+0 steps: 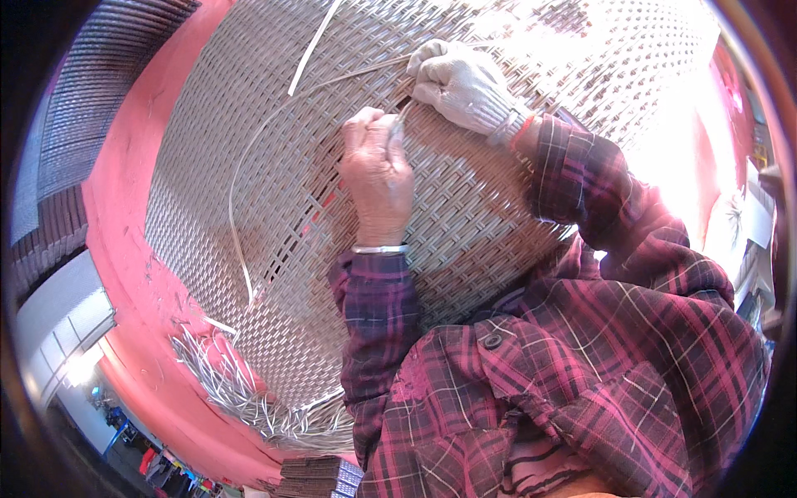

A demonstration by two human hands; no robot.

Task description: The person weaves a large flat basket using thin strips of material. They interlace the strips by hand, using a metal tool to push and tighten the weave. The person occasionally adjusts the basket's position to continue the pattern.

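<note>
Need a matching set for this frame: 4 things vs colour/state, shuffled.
Things:
1. left hand
2. right hand
3. loose strand
4. floor

States:
A. white knit glove
B. red
C. bare, pinching a strand end
D. pale, curving free over the woven panel

Pairs: 1-C, 2-A, 3-D, 4-B
</note>
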